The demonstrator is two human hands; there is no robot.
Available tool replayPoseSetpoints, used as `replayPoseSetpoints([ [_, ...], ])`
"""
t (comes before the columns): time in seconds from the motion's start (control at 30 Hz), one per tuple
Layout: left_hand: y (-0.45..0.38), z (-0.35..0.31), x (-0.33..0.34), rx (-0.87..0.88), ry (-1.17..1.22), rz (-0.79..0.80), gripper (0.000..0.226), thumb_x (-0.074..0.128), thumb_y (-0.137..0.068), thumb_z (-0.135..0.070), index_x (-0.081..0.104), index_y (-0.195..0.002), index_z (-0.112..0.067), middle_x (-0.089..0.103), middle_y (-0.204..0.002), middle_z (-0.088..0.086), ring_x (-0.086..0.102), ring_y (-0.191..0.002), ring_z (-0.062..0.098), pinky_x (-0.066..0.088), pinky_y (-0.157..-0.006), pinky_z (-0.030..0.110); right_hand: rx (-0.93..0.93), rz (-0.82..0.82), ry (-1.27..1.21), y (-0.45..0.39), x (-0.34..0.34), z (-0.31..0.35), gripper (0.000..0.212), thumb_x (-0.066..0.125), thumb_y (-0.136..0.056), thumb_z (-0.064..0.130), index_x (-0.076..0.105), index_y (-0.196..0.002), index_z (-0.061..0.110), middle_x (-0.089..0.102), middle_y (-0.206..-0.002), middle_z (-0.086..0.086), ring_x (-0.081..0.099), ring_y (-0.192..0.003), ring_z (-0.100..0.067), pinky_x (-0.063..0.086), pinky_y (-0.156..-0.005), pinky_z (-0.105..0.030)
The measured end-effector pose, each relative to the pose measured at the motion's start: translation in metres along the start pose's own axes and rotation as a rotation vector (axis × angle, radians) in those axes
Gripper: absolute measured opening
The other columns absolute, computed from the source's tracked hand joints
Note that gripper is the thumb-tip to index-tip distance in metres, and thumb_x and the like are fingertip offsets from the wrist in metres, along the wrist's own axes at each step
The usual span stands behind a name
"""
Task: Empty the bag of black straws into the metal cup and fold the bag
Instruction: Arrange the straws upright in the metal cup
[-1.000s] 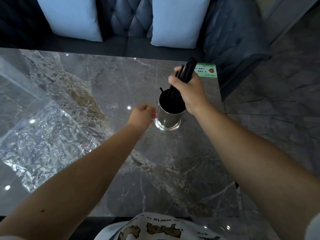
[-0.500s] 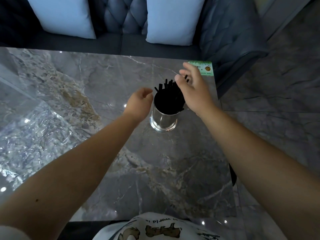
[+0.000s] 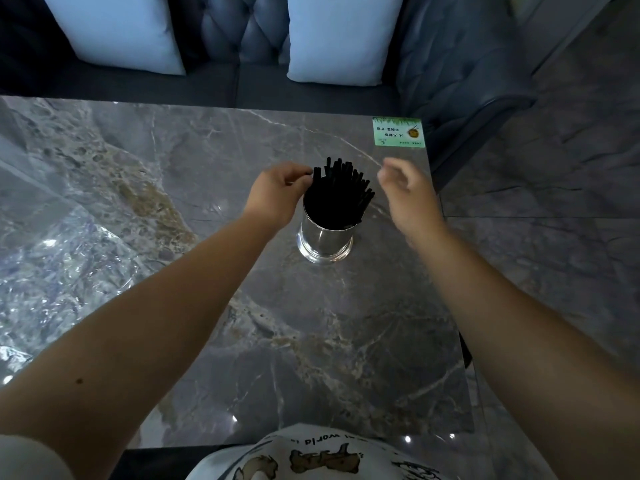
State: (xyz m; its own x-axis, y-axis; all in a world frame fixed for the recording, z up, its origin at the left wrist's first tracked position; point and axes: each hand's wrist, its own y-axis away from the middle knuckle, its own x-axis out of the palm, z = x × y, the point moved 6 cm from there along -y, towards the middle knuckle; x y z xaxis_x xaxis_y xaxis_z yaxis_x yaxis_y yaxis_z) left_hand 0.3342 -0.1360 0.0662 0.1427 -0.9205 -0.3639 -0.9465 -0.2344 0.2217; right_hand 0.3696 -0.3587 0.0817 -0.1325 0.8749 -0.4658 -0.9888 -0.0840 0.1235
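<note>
A shiny metal cup (image 3: 325, 241) stands upright on the marble table (image 3: 207, 150), right of centre. Black straws (image 3: 341, 190) fill it and fan out above its rim. My left hand (image 3: 273, 197) is against the cup's left side, its curled fingertips touching the leftmost straw near the top. My right hand (image 3: 408, 195) hovers to the right of the straws with loosely curled fingers, apart from them and holding nothing. The clear plastic bag (image 3: 52, 258) lies crumpled and flat on the table's left side, away from both hands.
A green card (image 3: 398, 131) lies at the table's far right corner. Behind the table is a dark sofa (image 3: 242, 29) with two light blue cushions (image 3: 121, 29). The table's right edge (image 3: 450, 271) drops to a tiled floor.
My right hand has let go of the bundle of straws and drawn back to the right. The straws now stand spread in the cup. My left hand has stayed at the cup's left side.
</note>
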Motion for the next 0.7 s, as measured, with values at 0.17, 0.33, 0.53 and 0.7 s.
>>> replayPoseSetpoints([
  [0.17,-0.003,-0.004,0.002,0.012,0.032,-0.001,0.011,0.064,-0.091,-0.023,0.071,-0.092,-0.031,0.071,-0.085,-0.018,0.063,-0.073,-0.011,0.043,-0.063,0.002,0.092,0.134,-0.106,0.021,0.026,-0.031,0.056,0.045,-0.093,0.056,0.041,-0.142,0.031,0.047,-0.145,0.006,0.043,-0.13,-0.007,0.035,-0.107,-0.029],
  [0.33,-0.003,-0.011,0.01,0.055,0.066,0.04,0.018,0.053,-0.097,-0.027,0.068,-0.1,-0.036,0.07,-0.094,-0.019,0.063,-0.083,-0.011,0.046,-0.071,0.006,0.004,0.251,-0.029,0.012,0.053,-0.008,0.057,0.03,-0.091,0.065,0.028,-0.144,0.043,0.037,-0.152,0.009,0.034,-0.138,-0.01,0.028,-0.113,-0.038],
  [0.53,-0.004,-0.009,0.021,0.061,0.076,0.207,0.044,0.041,-0.1,-0.04,0.042,-0.143,-0.031,0.049,-0.141,-0.011,0.044,-0.125,0.0,0.03,-0.099,0.016,-0.073,0.277,0.144,-0.017,0.057,0.007,0.055,0.041,-0.097,0.049,0.031,-0.147,0.028,0.038,-0.152,-0.003,0.038,-0.137,-0.019,0.032,-0.112,-0.038],
  [0.7,-0.001,-0.005,0.018,0.108,0.124,0.239,0.032,0.041,-0.102,-0.016,0.057,-0.123,-0.034,0.063,-0.116,-0.012,0.057,-0.11,-0.002,0.042,-0.099,0.023,0.006,0.143,0.026,-0.031,0.044,0.003,0.043,0.048,-0.096,0.044,0.05,-0.135,0.024,0.056,-0.135,0.0,0.052,-0.12,-0.01,0.036,-0.093,-0.021],
])
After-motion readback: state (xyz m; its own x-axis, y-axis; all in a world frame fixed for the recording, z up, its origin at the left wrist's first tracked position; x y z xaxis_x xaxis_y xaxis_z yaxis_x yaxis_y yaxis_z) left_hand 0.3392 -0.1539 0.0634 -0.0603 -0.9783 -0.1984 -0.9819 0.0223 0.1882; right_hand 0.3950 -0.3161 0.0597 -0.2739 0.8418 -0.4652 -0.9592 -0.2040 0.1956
